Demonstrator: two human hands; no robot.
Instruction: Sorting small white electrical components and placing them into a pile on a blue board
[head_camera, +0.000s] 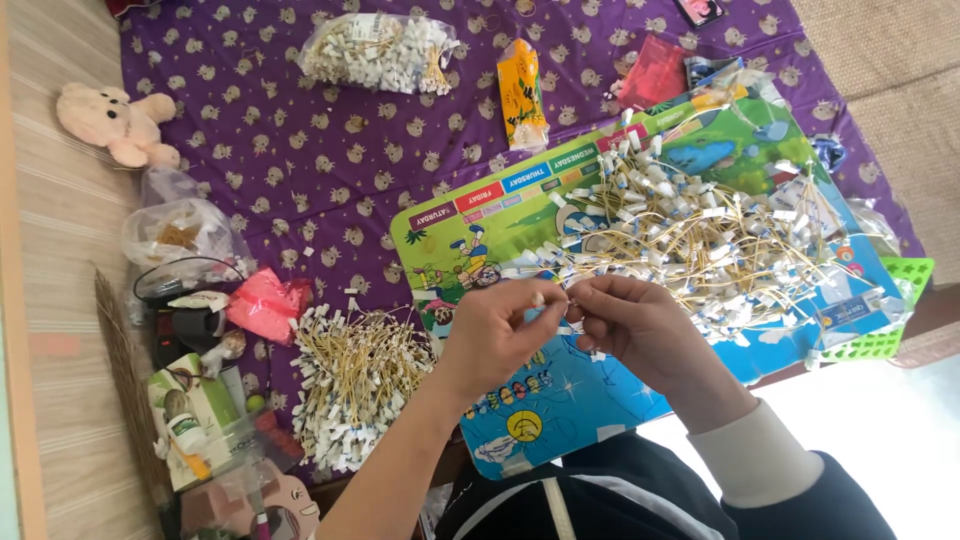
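Purple cloth (300, 150), hands (570, 325) pinching tagged string (568, 300)

Over a colourful picture board (560, 400), the left hand (495, 335) and right hand (640, 325) meet fingertip to fingertip, pinching what looks like one small white-tagged string (572, 300). A loose heap of tagged strings (700, 240) covers the board; a bundled pile (350, 385) lies on the purple cloth (300, 150).

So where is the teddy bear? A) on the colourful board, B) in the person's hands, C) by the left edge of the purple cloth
C: the pink teddy bear lies by the left edge of the purple cloth, far from the colourful board and both hands.
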